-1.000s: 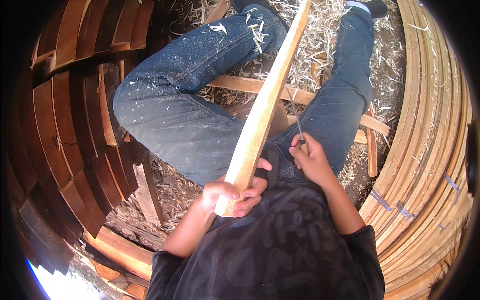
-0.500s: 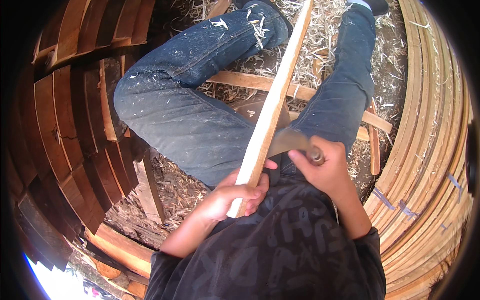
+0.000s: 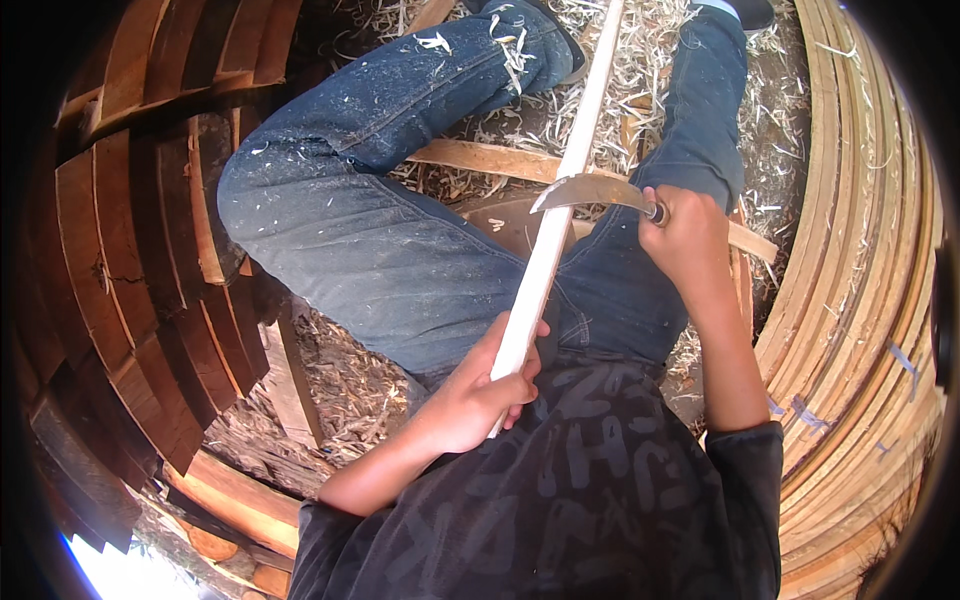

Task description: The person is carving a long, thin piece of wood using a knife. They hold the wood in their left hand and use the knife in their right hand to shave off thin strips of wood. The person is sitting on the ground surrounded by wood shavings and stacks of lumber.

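A long pale wooden strip (image 3: 543, 262) slants up and away between my legs, its far end running past the top edge of the view. My left hand (image 3: 488, 392) is wrapped round its near end, close to my belly. In my right hand (image 3: 686, 232) is the handle of a curved knife (image 3: 597, 189), like a sickle, with a brownish metal blade. That blade lies across the strip a little beyond its middle, tip pointing left. A short piece of the dark handle shows at the fist; the rest is hidden by my fingers.
Stacked brown boards (image 3: 120, 260) rise on the left. A bundle of long bent wooden strips (image 3: 840, 200) lines the right side. Curled shavings (image 3: 640, 110) cover the ground between my feet, where a loose wooden slat (image 3: 480, 157) lies crosswise under the strip.
My right hand has carried the knife away from my body, up along the strip. The strip has turned slightly in my left hand, which keeps its hold near my belly.
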Motion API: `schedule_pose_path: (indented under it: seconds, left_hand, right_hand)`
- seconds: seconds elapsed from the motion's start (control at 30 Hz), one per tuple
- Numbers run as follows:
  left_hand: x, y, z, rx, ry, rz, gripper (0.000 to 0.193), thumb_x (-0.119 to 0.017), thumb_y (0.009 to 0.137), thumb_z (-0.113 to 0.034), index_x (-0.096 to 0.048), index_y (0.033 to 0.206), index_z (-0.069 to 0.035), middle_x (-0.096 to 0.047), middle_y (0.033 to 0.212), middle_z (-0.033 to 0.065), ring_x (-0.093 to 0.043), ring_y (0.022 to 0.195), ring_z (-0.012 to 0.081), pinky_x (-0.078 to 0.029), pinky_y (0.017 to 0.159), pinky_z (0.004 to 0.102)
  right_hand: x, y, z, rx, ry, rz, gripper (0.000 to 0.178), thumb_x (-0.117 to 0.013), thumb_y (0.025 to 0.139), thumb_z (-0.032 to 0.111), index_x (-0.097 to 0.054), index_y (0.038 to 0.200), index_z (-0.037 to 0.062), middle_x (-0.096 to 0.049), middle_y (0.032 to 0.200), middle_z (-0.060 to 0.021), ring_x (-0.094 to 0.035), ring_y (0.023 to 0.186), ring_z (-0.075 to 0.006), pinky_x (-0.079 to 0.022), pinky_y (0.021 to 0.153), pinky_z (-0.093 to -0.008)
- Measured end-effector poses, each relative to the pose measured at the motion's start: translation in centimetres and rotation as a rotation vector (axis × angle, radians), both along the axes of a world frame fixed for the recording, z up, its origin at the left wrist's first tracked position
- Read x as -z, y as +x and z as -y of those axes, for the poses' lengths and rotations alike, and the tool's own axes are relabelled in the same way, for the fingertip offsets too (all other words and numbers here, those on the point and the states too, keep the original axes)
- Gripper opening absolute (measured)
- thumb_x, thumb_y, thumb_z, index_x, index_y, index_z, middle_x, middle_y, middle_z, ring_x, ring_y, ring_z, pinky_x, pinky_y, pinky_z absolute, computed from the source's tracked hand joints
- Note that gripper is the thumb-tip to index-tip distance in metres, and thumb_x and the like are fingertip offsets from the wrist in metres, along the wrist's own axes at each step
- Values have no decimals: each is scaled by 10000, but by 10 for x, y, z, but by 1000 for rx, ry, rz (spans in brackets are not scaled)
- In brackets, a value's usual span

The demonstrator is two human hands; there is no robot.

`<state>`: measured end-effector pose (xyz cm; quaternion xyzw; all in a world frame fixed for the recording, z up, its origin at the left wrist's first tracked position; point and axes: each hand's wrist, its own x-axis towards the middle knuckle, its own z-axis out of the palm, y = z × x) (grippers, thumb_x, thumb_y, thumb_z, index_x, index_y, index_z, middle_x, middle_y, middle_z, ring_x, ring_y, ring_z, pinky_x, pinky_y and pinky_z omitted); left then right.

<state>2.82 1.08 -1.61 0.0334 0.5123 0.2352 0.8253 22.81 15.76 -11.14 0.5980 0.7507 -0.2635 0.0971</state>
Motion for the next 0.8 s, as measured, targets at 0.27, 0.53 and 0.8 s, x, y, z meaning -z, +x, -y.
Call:
schedule_pose_path:
  seconds: [0.27, 0.53, 0.8]
  left_hand:
    - [9, -10, 8, -201, -55, 245, 609, -501, 647, -38, -338, 1234, -24, -396, 770, 47, -446, 543, 106, -399, 453, 231]
    - [20, -5, 9, -337, -92, 406, 586, -487, 620, -45, -333, 1184, -27, -382, 761, 48, -420, 524, 113, -383, 435, 237]
    - [24, -10, 0, -311, -79, 373, 597, -482, 611, -38, -324, 1187, -30, -375, 750, 49, -424, 511, 117, -370, 424, 241]
  right_hand:
    - [40, 46, -37, 346, -48, -121, 318, -618, 834, 280, -674, 730, -15, -604, 595, -198, -622, 555, -313, -466, 564, -393]
    - [0, -12, 19, -50, -102, -269, 154, -670, 679, 184, -699, 761, 57, -600, 601, -188, -614, 619, -378, -497, 594, -434]
    - [34, -17, -1, 5, 54, -225, 174, -656, 655, 159, -705, 793, 65, -621, 618, -182, -631, 632, -365, -502, 606, -428]
